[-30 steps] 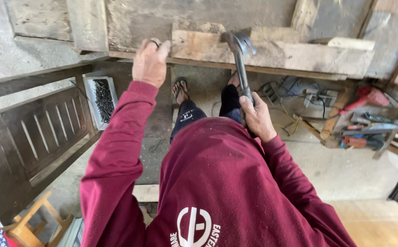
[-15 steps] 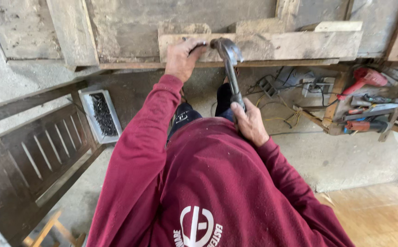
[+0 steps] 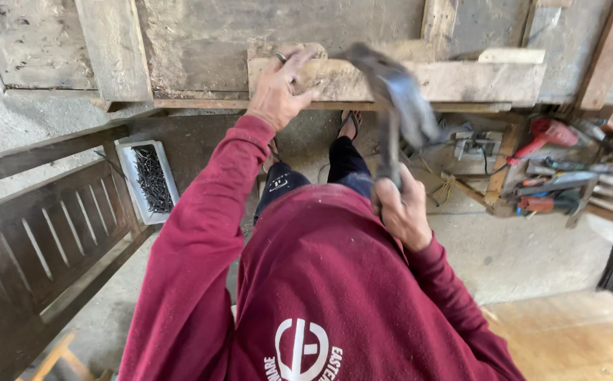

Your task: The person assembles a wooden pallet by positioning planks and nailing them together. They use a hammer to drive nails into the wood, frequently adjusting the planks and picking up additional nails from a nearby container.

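Observation:
My left hand (image 3: 282, 86) presses flat against a worn wooden plank (image 3: 461, 79) that lies across a rough wooden frame in front of me. A ring shows on one finger. My right hand (image 3: 399, 209) grips the handle of a claw hammer (image 3: 394, 99). The hammer head is raised above the plank and blurred with motion. Both arms are in dark red sleeves. My legs and a sandalled foot (image 3: 349, 123) show below the plank.
A white tray of dark nails (image 3: 150, 178) sits on the floor at left, beside a dark slatted wooden bench (image 3: 45, 233). Power tools, a red drill (image 3: 544, 134) and cables lie on the floor at right. A pale wooden board (image 3: 574, 339) lies at lower right.
The view has shifted so the plank sits more to the right. My left hand has stayed on the plank. The hammer has swung up and tilted, its head now blurred.

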